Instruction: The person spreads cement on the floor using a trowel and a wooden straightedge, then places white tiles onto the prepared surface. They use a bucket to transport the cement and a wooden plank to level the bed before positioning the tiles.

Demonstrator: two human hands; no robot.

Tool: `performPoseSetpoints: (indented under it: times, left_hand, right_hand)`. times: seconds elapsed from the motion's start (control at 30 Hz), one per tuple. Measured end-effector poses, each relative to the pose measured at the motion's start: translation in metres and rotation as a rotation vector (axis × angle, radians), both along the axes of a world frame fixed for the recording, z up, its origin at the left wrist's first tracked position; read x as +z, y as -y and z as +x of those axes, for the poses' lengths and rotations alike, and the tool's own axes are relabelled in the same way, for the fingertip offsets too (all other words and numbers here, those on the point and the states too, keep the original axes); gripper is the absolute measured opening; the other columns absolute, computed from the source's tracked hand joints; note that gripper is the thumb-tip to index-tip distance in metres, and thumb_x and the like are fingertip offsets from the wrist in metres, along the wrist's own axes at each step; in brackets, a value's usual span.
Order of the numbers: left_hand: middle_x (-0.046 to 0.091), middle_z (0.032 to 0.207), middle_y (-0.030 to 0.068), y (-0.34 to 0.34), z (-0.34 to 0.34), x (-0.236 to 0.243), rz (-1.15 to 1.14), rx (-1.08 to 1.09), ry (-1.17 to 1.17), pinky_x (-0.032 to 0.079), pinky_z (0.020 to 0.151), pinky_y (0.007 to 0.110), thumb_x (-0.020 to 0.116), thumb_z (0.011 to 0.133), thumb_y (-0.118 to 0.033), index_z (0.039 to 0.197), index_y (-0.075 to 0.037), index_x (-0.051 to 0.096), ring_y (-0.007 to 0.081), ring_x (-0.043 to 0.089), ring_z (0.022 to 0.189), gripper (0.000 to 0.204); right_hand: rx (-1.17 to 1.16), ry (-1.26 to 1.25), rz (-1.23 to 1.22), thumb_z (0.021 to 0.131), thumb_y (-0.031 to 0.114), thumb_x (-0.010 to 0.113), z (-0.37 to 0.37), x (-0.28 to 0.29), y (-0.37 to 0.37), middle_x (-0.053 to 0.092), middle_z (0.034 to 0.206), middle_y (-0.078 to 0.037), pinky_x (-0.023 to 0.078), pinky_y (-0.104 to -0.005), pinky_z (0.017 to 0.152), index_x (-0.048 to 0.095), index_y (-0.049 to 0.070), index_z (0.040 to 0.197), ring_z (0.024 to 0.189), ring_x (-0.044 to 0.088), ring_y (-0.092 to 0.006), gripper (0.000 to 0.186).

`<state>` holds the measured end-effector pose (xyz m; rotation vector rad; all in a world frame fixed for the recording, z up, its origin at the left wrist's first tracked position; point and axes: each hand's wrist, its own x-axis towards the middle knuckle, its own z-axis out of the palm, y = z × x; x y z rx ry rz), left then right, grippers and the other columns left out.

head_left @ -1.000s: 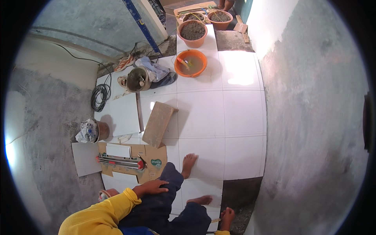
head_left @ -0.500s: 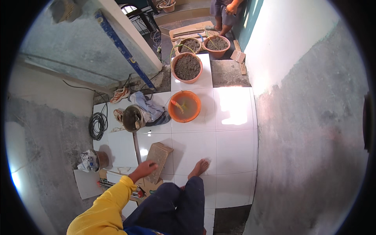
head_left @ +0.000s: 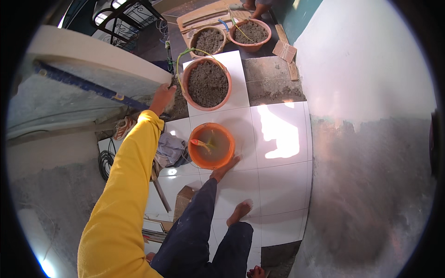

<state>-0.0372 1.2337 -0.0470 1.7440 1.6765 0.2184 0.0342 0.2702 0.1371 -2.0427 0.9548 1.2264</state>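
My left arm, in a yellow sleeve, stretches far forward. My left hand (head_left: 163,98) is by the end of the low wall (head_left: 153,65), fingers extended and seemingly holding nothing. Close to its right stands a terracotta-coloured bucket (head_left: 207,84) full of grey mortar or soil, with a greenish handle. Nearer to me, an orange bucket (head_left: 193,155) holds cloudy water and a tool with an orange handle (head_left: 198,143). Just a bit of my right hand (head_left: 256,272) shows at the bottom edge; its fingers are mostly cut off.
Two more filled tubs (head_left: 208,41) stand at the far end by wooden boards (head_left: 199,18). A blue spirit level or straightedge (head_left: 83,83) leans at the left. White floor tiles (head_left: 282,185) lie around my bare feet. Cloth (head_left: 169,150), a cable coil (head_left: 105,164) and a brown block (head_left: 183,199) are at left.
My left hand has moved from above the brown block forward to the wall's end. One foot has stepped up beside the orange bucket. The view has shifted forward.
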Motion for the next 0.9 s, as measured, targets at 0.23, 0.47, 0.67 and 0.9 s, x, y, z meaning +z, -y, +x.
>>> performPoseSetpoints:
  times: [0.23,0.47,0.67,0.9]
  left_hand:
    - [0.035,0.167,0.0317,-0.132,0.091,-0.048,0.005,0.108,-0.021,0.035,0.124,0.042,0.087,0.084,-0.045,0.167,0.008,0.016,0.0405,0.039,0.154,0.121]
    - [0.054,0.073,-0.0055,-0.119,0.097,0.008,-0.381,-0.076,0.21,0.044,0.067,0.03,0.079,0.097,-0.039,0.104,-0.007,0.076,0.0089,0.049,0.065,0.033]
    - [0.067,0.082,0.0008,-0.046,0.14,0.066,-0.492,-0.484,-0.152,0.047,0.065,0.032,0.08,0.09,-0.04,0.104,0.0,0.078,0.0107,0.06,0.075,0.042]
    - [0.066,0.077,0.0058,0.039,0.222,0.106,-0.349,-0.497,-0.126,0.049,0.064,0.034,0.079,0.089,-0.038,0.105,0.006,0.078,0.016,0.061,0.069,0.047]
  right_hand:
    - [0.582,-0.047,0.123,0.108,0.028,0.063,-0.045,0.018,-0.08,0.073,0.106,-0.014,0.058,-0.0348,0.08,0.067,-0.001,0.134,0.09,0.071,-0.0209,0.039]
    - [0.264,-0.163,-0.155,0.104,0.028,0.069,-0.024,0.055,-0.154,0.076,0.101,-0.013,0.056,-0.0358,0.08,0.072,-0.002,0.122,0.09,0.071,-0.0195,0.036]
    - [0.177,-0.126,-0.089,0.104,0.029,0.071,-0.051,0.033,-0.139,0.075,0.097,-0.011,0.057,-0.0336,0.075,0.072,0.001,0.122,0.085,0.07,-0.0171,0.033]
    - [-0.318,-0.019,-0.094,0.106,0.022,0.066,-0.07,0.059,-0.079,0.072,0.09,-0.011,0.06,-0.0349,0.064,0.068,0.001,0.124,0.073,0.072,-0.0197,0.029]
